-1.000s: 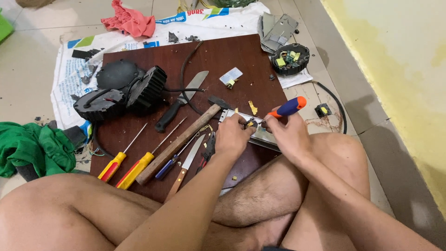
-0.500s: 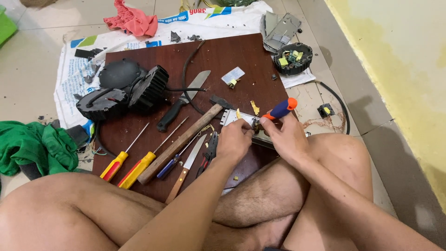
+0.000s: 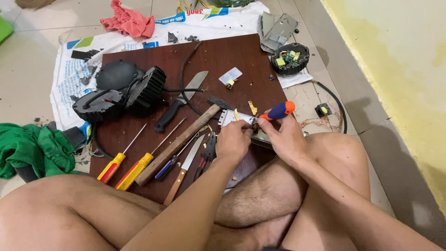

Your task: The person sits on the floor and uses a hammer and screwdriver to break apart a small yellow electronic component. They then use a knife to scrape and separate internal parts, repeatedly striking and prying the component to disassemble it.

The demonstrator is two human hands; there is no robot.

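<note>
Gripping an orange-and-blue screwdriver (image 3: 277, 111), the right hand (image 3: 283, 137) has tilted it lower than a second ago, tip into the small metal box (image 3: 232, 118) at frame centre; the left hand (image 3: 233, 142), fingers curled shut, steadies that box on the brown board (image 3: 223, 56); work continues there.
</note>
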